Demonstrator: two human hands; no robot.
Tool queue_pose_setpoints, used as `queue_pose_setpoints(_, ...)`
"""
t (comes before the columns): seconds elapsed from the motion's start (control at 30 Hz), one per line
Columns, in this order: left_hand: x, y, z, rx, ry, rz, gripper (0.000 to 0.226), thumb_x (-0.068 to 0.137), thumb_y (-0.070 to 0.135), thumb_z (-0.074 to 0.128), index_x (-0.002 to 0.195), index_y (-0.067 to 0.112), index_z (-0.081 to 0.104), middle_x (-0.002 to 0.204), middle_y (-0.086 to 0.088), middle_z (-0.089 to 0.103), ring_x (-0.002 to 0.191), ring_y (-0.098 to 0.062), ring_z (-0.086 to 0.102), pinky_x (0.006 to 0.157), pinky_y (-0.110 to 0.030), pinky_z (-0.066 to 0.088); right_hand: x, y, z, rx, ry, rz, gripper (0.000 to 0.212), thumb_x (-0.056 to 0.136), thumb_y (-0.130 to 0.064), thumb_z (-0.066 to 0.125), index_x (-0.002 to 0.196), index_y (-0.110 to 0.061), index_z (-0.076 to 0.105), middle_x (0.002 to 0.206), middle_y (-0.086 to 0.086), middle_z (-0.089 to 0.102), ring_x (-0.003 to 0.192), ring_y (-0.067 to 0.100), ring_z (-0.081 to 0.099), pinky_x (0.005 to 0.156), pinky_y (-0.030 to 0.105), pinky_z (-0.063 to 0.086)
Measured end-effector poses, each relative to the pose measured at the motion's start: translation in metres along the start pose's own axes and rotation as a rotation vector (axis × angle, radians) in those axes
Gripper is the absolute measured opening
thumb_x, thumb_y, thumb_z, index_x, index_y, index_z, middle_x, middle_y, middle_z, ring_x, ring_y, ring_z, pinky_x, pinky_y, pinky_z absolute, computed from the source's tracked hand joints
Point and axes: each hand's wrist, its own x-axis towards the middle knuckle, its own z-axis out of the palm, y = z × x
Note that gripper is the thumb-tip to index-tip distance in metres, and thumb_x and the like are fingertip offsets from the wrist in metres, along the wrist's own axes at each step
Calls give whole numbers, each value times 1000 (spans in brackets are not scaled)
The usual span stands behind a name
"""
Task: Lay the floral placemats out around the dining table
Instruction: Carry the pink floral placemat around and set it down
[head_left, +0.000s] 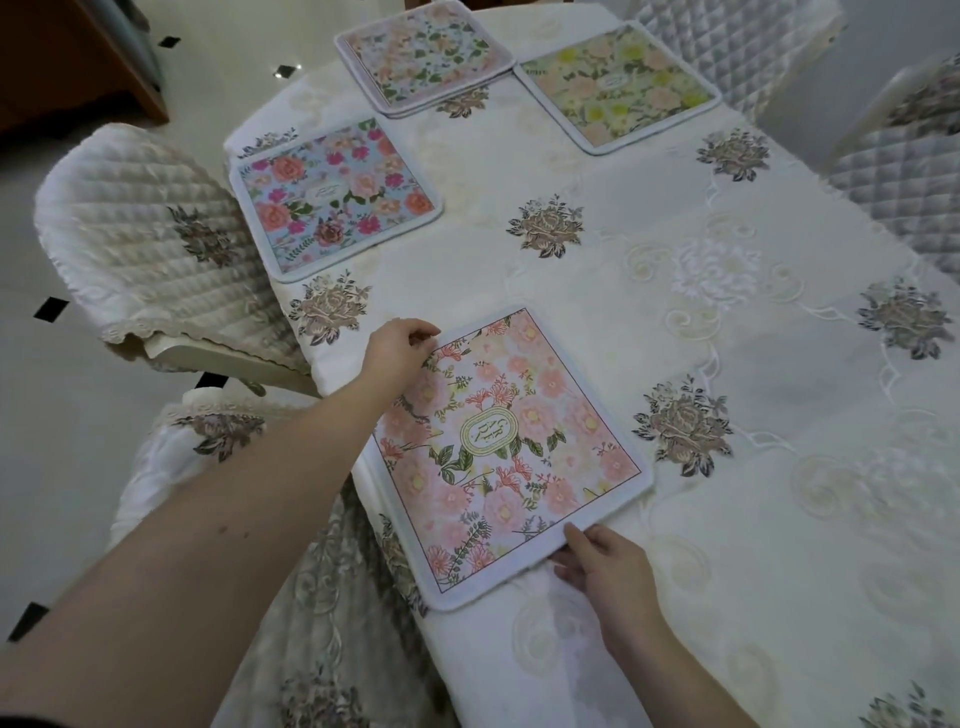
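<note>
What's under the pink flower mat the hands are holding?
The white tablecloth lies under the pink mat. Its near edge hangs past the table's edge. Whatever the mat covers is hidden.

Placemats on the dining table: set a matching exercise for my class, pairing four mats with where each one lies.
Column one:
1. pink placemat
2. blue placemat
3. yellow-green placemat
4. stacked placemats

Column two:
A. far end, centre
B. left edge, beside the quilted chair
C. far right side
D. nearest, between both hands

Pairs: 1-D, 2-B, 3-C, 4-A.
</note>
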Motion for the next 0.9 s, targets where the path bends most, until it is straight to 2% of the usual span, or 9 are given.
queue_pose_setpoints(0.1,-1,0,4,29,16,0,20,93,15,64,111,13,73,103,-7,70,92,-17,62,82,-23,45,-1,-3,0,-64,-20,-11,28,96,-13,60,84,11,67,77,16,74,73,26,74,57,27,58)
queue_pose_setpoints(0.23,-2,3,6,59,24,3,23,94,13,62,115,11,72,113,-8,70,102,-20,62,89,-23,42,-1,-6,-2,-128,-19,-18,27,95,-15,62,80,7,68,72,14,73,66,23,74,52,28,56)
queue_pose_setpoints(0.47,-7,-2,5,120,27,68,28,97,13,56,122,10,68,123,-9,66,113,-24,60,91,-21,38,0,-7,-1,-249,0,-7,33,94,-23,64,77,6,68,64,12,71,51,17,68,45,27,53)
queue_pose_setpoints(0.7,-17,-17,3,208,8,213,36,91,4,56,126,6,64,132,-13,59,120,-32,54,100,-37,42,1,-6,1,-250,13,3,34,94,-21,64,77,8,67,59,10,69,47,18,64,44,27,51)
queue_pose_setpoints(0.9,-67,-19,17,266,67,249,43,97,20,51,137,6,54,146,-16,47,134,-33,43,111,-48,35,0,-8,6,-318,-20,-18,31,95,-24,62,80,2,70,68,6,74,45,17,63,44,26,52)
